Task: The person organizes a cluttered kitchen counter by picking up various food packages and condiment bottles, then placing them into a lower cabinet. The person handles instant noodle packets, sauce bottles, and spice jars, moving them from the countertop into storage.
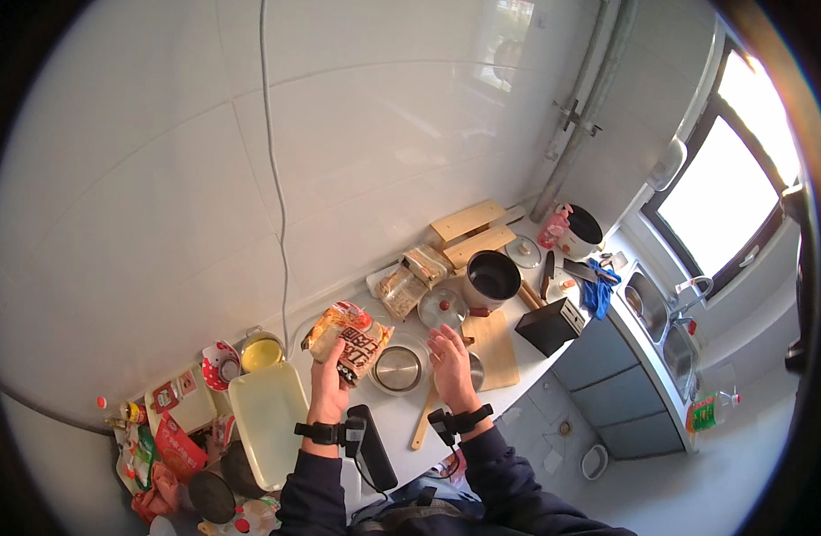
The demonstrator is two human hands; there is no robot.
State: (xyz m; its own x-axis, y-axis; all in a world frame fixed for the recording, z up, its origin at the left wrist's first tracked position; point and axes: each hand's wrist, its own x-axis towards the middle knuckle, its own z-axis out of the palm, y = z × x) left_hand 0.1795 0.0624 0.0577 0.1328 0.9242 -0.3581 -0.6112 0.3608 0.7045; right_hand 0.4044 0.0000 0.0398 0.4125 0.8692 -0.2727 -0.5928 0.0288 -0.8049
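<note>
My left hand [332, 382] grips a printed plastic food packet [357, 340], tan and orange with a red patch, held above the white counter. My right hand [451, 367] is raised with fingers apart and holds nothing. Between the hands sits a round metal dish in a clear bowl [397, 369]. A wooden utensil [424, 419] lies below my right hand, and a metal bowl [476, 372] is partly hidden behind it. Just beyond are a glass lid with a red knob [442, 309] and a wooden cutting board [496, 348].
A dark-lined pot [493, 275], a black knife block [551, 327] and packaged food [401, 290] stand farther back. At left are a pale tray [266, 429], a yellow bowl [262, 354] and several packets. The double sink [678, 358] is at right.
</note>
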